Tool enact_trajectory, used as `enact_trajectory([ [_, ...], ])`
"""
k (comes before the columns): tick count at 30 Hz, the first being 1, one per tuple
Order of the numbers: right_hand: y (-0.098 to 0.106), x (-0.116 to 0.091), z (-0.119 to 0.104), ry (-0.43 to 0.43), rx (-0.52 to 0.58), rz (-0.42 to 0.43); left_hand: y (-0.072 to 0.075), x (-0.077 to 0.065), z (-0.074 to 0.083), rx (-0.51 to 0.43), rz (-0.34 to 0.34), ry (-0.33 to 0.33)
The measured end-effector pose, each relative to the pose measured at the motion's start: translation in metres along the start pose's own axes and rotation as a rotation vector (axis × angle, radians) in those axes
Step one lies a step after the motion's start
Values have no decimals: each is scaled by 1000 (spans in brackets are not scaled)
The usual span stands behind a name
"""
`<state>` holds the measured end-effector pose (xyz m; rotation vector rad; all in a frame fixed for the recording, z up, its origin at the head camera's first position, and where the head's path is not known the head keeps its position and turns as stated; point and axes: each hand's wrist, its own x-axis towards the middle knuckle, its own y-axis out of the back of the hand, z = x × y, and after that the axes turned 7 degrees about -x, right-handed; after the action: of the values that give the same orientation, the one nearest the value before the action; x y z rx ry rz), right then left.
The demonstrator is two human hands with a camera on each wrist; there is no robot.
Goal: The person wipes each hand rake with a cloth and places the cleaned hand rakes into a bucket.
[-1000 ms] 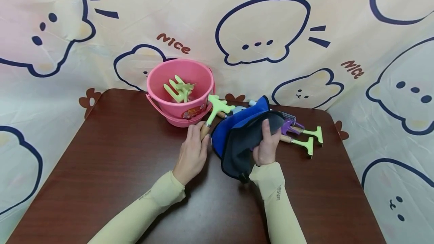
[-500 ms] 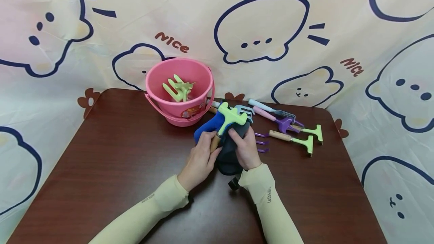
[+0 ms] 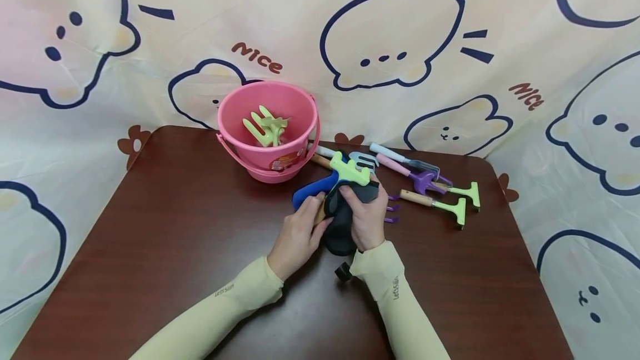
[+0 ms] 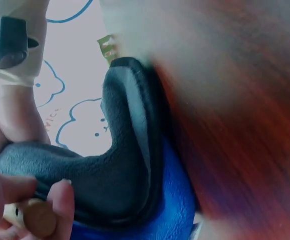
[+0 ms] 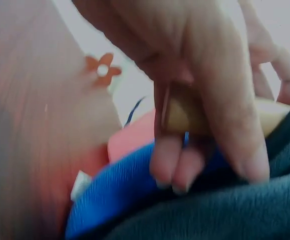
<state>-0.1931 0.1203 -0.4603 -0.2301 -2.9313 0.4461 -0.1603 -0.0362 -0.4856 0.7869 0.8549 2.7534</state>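
Observation:
My left hand grips the wooden handle of a small toy rake whose light green head points away from me. A soft fabric piece, dark grey on one side and blue on the other with black bound edges, is folded between my hands. My right hand pinches its dark side, thumb on top. Part of the handle is hidden by the dark fabric, just below the rake head. In the right wrist view, fingers curl round the wooden handle beside the blue fabric.
Behind my hands stands a pink bucket holding light green tool heads. To the right lie a wooden-handled green tool, a purple tool with a pink handle and a pale blue fork. A patterned curtain backs the table.
The fabric piece has moved left and folded smaller, uncovering tools behind it. The rake has moved right, against the fabric, and the dark edge now covers part of its handle.

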Motion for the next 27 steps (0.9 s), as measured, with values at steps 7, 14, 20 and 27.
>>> enact_trajectory([
  [7,3,0,-3,-63,142,-31,0,2,-1,-37,-53,-7],
  [14,3,2,-1,12,-12,-62,16,14,-5,-217,-162,59],
  [20,-1,2,2,21,-246,-232,43,23,-12,-222,25,36],
  [27,-4,0,3,99,-580,-385,49,24,-15,74,-16,-99],
])
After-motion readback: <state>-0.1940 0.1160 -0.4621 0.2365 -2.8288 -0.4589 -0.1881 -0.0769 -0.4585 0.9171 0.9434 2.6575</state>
